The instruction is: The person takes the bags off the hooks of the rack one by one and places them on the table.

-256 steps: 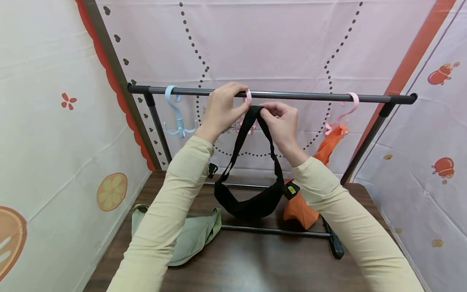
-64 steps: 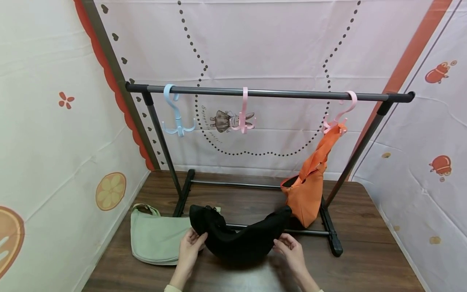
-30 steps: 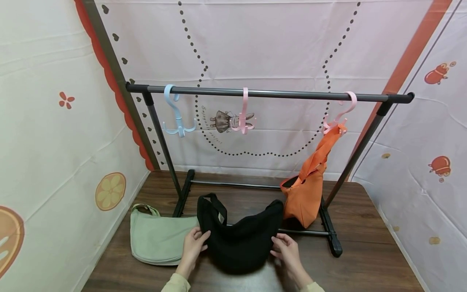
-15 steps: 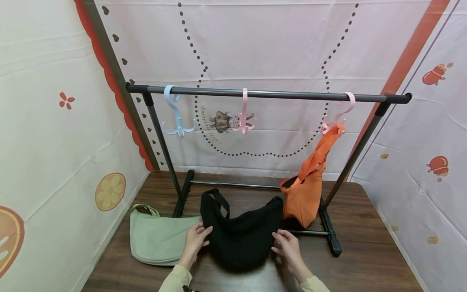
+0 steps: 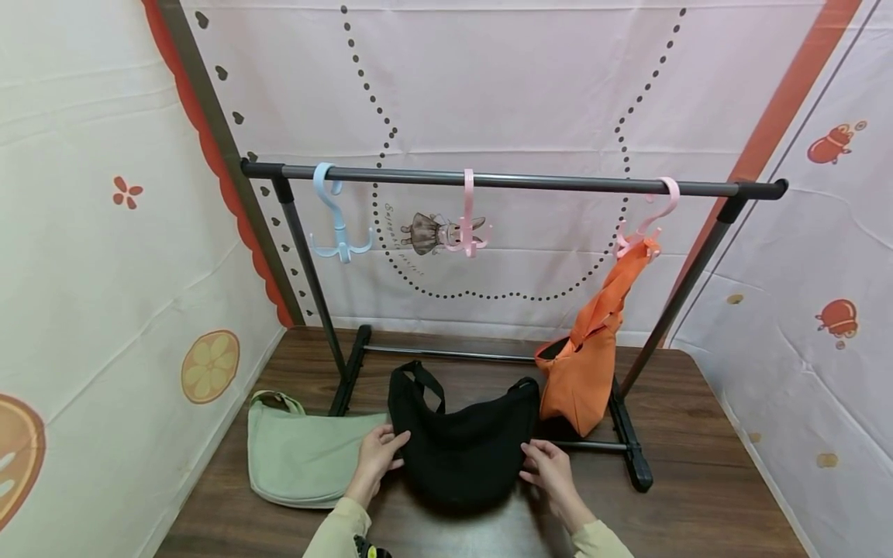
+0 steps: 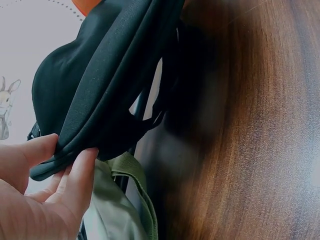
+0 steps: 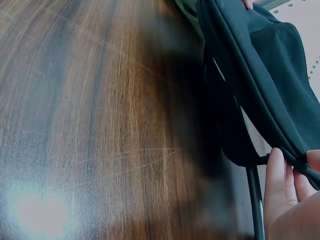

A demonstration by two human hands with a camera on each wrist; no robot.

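A black shoulder bag (image 5: 463,453) is held low in front of the rack, its curved belly facing me and its strap (image 5: 431,387) looping up behind the left top corner. My left hand (image 5: 377,457) pinches its left edge. At the opposite edge my right hand (image 5: 553,474) pinches the cloth. In the left wrist view the thumb and fingers close on a seamed edge of the bag (image 6: 100,75). The right wrist view has fingertips at the other end of the bag (image 7: 265,80), with strap hanging beneath. A sage green bag (image 5: 307,457) lies beside my left hand.
A black rack rod (image 5: 558,183) carries a blue hook (image 5: 340,232), a pink hook (image 5: 468,225) in the middle and another pink hook (image 5: 649,225), from which an orange bag (image 5: 586,372) hangs. The rack's lower bar (image 5: 593,446) runs behind the black bag. Printed cloth walls enclose the table (image 5: 705,488).
Earlier both hands were up at the middle hook with the bag's strap; since then the bag has come down and tilted upright. Over the last second it shifts slightly right, with the left hand following.
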